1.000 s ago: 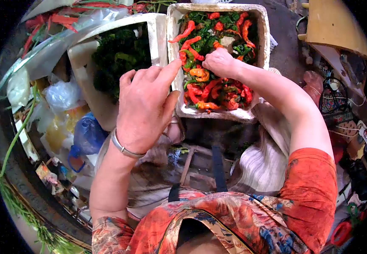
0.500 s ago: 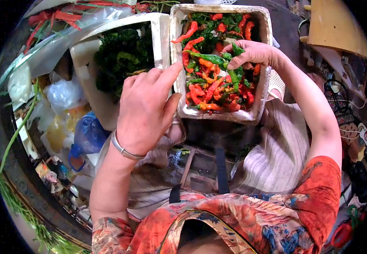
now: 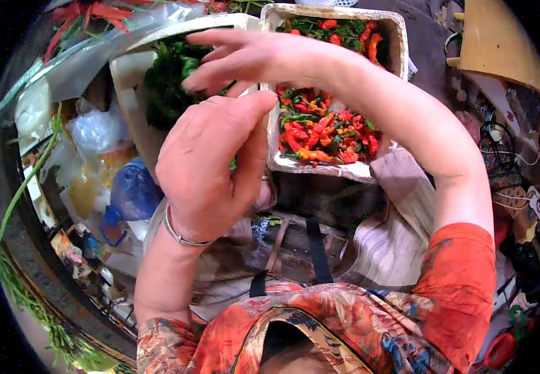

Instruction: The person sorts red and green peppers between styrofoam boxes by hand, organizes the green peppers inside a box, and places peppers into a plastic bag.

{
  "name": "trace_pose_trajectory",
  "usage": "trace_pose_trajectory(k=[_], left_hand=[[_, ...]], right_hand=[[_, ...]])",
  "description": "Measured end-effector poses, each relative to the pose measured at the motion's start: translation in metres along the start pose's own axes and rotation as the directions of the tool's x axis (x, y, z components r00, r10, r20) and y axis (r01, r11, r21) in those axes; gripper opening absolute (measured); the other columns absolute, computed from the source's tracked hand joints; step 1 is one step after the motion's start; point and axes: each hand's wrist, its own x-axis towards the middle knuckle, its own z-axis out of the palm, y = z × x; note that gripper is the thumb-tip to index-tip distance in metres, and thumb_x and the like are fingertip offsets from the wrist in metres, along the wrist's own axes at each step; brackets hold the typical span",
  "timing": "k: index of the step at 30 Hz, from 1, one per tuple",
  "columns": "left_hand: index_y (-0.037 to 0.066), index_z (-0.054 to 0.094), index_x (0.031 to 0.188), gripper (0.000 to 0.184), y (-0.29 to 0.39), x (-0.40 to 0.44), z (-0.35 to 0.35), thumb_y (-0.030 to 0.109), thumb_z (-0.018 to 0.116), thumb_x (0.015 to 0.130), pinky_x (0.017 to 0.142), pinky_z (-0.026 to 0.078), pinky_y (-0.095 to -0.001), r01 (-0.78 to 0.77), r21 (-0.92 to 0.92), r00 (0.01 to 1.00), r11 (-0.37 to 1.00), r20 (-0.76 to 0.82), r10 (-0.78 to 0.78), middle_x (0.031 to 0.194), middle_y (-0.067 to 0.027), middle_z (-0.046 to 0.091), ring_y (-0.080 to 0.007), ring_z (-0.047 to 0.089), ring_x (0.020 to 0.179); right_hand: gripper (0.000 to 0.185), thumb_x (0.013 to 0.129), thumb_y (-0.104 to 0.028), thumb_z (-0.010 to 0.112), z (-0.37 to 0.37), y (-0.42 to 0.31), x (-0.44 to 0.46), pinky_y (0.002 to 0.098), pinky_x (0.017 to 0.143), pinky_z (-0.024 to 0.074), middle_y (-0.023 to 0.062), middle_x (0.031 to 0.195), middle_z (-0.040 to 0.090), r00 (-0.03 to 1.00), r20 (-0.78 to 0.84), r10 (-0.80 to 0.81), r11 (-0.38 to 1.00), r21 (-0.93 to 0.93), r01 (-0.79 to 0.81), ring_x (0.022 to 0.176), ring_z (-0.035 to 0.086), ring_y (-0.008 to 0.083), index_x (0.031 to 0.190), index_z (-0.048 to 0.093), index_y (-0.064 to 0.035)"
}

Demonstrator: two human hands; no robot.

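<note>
Right hand (image 3: 260, 59) is swinging from the pepper box (image 3: 326, 169) to the left box (image 3: 132, 93), blurred fingers spreading over dark greens (image 3: 164, 87); red-orange peppers (image 3: 323, 132) are lying partly hidden by the forearm (image 3: 379, 90). Whether the left hand (image 3: 204, 156) is gripping anything, I cannot tell.

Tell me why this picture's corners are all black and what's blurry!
Head view: black rounded corners, probably from a very wide lens; head view again: right hand smeared, red peppers sharper, dark greens dim and hard to make out.

Head view: from above, near, facing forward-down over pepper box (image 3: 403, 50).
</note>
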Motion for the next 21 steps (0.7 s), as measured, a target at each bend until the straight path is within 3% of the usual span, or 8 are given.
trace_pose_trajectory(k=[1,5,8,12,15,17,19,21], left_hand=[[0.000,0.065,0.104,0.020,-0.001,-0.001,-0.001,-0.007,0.064,0.085,0.074,0.052,-0.0275,0.008,-0.001,1.000,1.000,-0.007,-0.008,0.094,-0.0113,0.069,-0.0182,0.066,0.081],[0.001,0.065,0.102,0.024,-0.007,-0.002,0.006,-0.006,0.065,0.079,0.069,0.050,-0.0307,-0.003,-0.061,1.000,0.998,-0.017,0.002,0.087,-0.0108,0.066,-0.0224,0.064,0.076],[0.002,0.065,0.101,0.029,-0.009,-0.001,0.013,-0.005,0.066,0.073,0.065,0.049,-0.0348,-0.032,-0.085,0.999,0.996,-0.032,0.029,0.081,-0.0107,0.063,-0.0277,0.061,0.071],[0.004,0.065,0.102,0.028,-0.001,0.000,0.012,-0.003,0.065,0.075,0.065,0.049,-0.0352,0.030,-0.068,0.999,0.997,0.042,-0.027,0.080,-0.0111,0.062,-0.0283,0.061,0.070],[0.004,0.065,0.102,0.027,0.002,0.000,0.011,-0.003,0.065,0.075,0.066,0.049,-0.0351,0.069,-0.050,0.996,0.996,0.068,-0.065,0.080,-0.0113,0.063,-0.0282,0.062,0.071],[0.004,0.064,0.102,0.028,0.002,0.002,0.014,-0.003,0.065,0.075,0.066,0.049,-0.0350,0.070,-0.064,0.996,0.995,0.051,-0.067,0.081,-0.0115,0.063,-0.0283,0.062,0.071],[0.003,0.064,0.102,0.028,0.002,0.002,0.016,-0.003,0.065,0.075,0.067,0.050,-0.0350,0.074,-0.081,0.997,0.994,0.038,-0.071,0.082,-0.0117,0.064,-0.0285,0.062,0.072],[0.002,0.067,0.104,0.021,0.002,0.001,0.014,-0.005,0.065,0.084,0.067,0.050,-0.0251,0.069,-0.045,0.995,0.997,0.078,-0.065,0.082,-0.0086,0.065,-0.0139,0.062,0.070]], right_hand=[[0.065,0.087,-0.028,0.070,-0.012,0.010,-0.004,0.0259,0.081,0.0500,0.0096,0.114,0.063,1.000,-0.012,-0.027,0.996,0.082,0.028,0.096,0.060,0.0140,0.140,0.044,-0.0011],[0.026,0.089,-0.019,0.063,-0.059,0.064,-0.044,0.0296,0.073,0.0520,0.0083,0.087,0.068,0.933,-0.215,0.289,0.880,-0.324,-0.347,0.079,0.062,0.0152,0.108,0.067,-0.0021],[0.020,0.083,-0.013,0.062,-0.057,0.137,-0.060,0.0398,0.071,0.0530,0.0151,0.084,0.067,0.995,-0.066,0.080,0.607,-0.788,-0.101,0.078,0.065,0.0271,0.100,0.066,-0.0047],[0.012,0.075,-0.008,0.060,-0.036,0.197,-0.063,0.0464,0.066,0.0533,0.0202,0.082,0.065,0.996,0.047,0.074,0.174,-0.984,0.033,0.082,0.066,0.0357,0.081,0.067,-0.0022],[0.009,0.073,-0.008,0.061,-0.032,0.204,-0.055,0.0470,0.064,0.0530,0.0184,0.075,0.064,0.992,0.111,0.057,0.146,-0.984,0.102,0.075,0.066,0.0358,0.077,0.067,-0.0033],[0.015,0.074,-0.011,0.061,-0.041,0.189,-0.054,0.0452,0.065,0.0528,0.0187,0.079,0.066,0.989,0.123,0.082,0.299,-0.950,0.093,0.077,0.066,0.0363,0.084,0.068,-0.0026],[0.025,0.079,-0.018,0.058,-0.057,0.174,-0.052,0.0404,0.070,0.0529,0.0186,0.087,0.066,0.992,0.044,0.117,0.681,-0.731,-0.048,0.082,0.066,0.0313,0.097,0.065,-0.0008],[0.023,0.084,-0.022,0.054,-0.062,0.102,-0.061,0.0344,0.066,0.0484,0.0073,0.081,0.062,0.910,-0.154,0.385,0.772,-0.487,-0.409,0.075,0.060,0.0193,0.095,0.062,-0.0041]])
